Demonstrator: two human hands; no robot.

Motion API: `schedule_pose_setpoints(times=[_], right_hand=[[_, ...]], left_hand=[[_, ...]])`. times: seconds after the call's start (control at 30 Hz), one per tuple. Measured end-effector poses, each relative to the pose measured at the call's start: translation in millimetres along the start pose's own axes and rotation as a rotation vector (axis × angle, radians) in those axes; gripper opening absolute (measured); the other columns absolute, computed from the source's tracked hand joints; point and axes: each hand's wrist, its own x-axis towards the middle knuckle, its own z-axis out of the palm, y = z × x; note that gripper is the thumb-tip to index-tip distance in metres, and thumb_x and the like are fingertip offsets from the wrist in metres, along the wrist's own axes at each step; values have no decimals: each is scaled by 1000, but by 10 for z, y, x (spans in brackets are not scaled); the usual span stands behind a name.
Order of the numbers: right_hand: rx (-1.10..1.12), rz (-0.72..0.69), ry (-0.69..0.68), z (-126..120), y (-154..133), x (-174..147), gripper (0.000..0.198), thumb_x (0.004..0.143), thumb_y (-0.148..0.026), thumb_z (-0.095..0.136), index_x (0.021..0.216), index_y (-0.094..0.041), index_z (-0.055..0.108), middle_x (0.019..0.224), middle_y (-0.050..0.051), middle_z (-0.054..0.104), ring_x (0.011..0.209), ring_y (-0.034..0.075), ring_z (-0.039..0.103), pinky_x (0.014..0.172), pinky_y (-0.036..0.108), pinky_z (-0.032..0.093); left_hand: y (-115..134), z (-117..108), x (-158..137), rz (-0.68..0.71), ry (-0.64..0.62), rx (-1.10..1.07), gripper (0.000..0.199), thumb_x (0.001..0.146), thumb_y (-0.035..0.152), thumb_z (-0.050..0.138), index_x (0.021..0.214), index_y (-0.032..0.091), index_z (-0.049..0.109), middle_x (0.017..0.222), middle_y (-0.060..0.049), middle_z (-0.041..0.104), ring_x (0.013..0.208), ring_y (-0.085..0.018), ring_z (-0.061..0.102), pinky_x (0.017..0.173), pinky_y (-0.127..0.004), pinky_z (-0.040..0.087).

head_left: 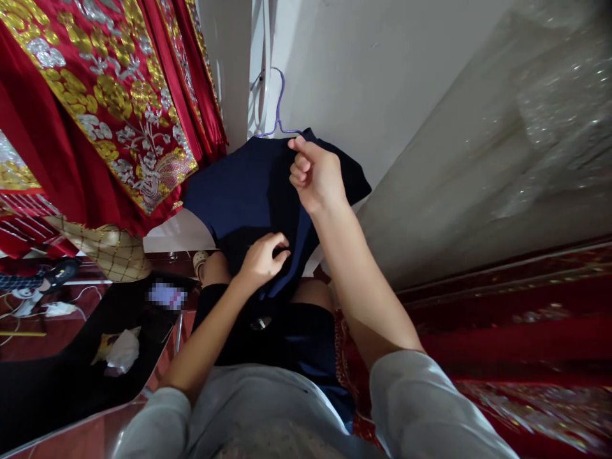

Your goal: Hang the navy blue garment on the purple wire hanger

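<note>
A: What is nearest to the view?
B: The person's grey shirt [272, 408], and then the black shorts [282, 341]. A small shiny piece [261, 323] lies at the lap.

A: And the hands?
B: The left hand [262, 261] is loosely curled over the lower part of a dark blue garment [239, 185], with a gap between thumb and forefinger. Whether it grips the cloth, one cannot tell. The right hand [320, 175] is clenched near the collar, thumb against forefinger; something thin may be pinched there, but the view is too poor to be sure.

A: Where is the garment exactly?
B: In front of the person, on a purple hanger [278, 122], beside a white frame [266, 38]. Its lower end comes down between the knees.

A: What stands around?
B: At left, a black counter [57, 382] carries a crumpled white packet [123, 352] and a blurred item [166, 296]. Farther, a red embroidered cloth [109, 95] hangs near the pale wall [344, 76].
</note>
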Motion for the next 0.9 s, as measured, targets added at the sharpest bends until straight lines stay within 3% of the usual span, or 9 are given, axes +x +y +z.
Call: schedule_pose_setpoints(times=[0.1,0.17,0.27,0.37,0.47,0.53,0.6,0.73,0.9], right_hand=[[-26,3,-41,18,59,-183,37,88,-48,76,73,-21,55,49,-11,27,40,5,28,41,23,22],[-27,20,-60,24,89,-266,38,89,-47,75,71,-21,53,49,-12,23,40,5,23,41,23,21],[-33,11,-83,1,63,-295,38,91,-44,72,69,-21,51,50,-12,20,41,5,18,42,23,19],[-94,-73,-86,-57,50,-227,33,92,-37,69,68,-21,53,51,-10,25,43,6,20,44,23,20],[-251,-184,-39,-115,261,-160,24,89,-26,66,67,-19,58,53,-7,40,48,7,30,50,24,26],[-388,-195,-18,-143,538,-168,21,84,-15,62,63,-18,59,56,-4,50,52,8,39,54,25,29],[-475,-110,-42,-159,823,-220,22,80,-12,60,59,-18,57,56,-3,53,55,9,45,57,25,31],[-325,-43,-149,-146,991,-338,19,85,-26,64,68,-18,62,58,-4,55,52,9,42,53,25,30],[-133,-202,-191,-62,495,-286,33,89,-53,70,85,-21,65,59,-4,54,48,8,40,48,24,28]], left_hand=[[289,-370,317,92,115,-86,33,80,12,74,111,22,73,103,-7,70,97,-24,65,97,-34,48],[508,-582,531,136,205,-112,39,84,11,69,121,22,70,99,-5,70,98,-23,66,101,-35,48],[749,-787,812,155,236,-66,28,87,9,66,112,19,71,94,-3,69,103,-24,68,104,-39,47],[879,-877,996,219,135,182,12,88,10,66,98,17,68,91,-5,68,109,-28,69,107,-42,46],[1014,-969,1067,289,90,482,6,92,14,64,97,18,65,88,-6,68,106,-28,70,105,-44,47],[1124,-1083,1073,340,137,623,12,98,19,55,104,15,64,89,-7,68,104,-27,72,101,-44,48],[1213,-1228,1066,377,197,693,26,104,26,45,112,9,62,92,-6,67,104,-25,71,99,-46,47],[1201,-1424,1034,367,159,668,28,104,27,47,114,6,61,93,-3,68,99,-17,69,102,-42,45],[974,-1297,1007,343,31,593,15,97,17,55,105,15,68,88,-5,70,93,-22,70,99,-39,49]])
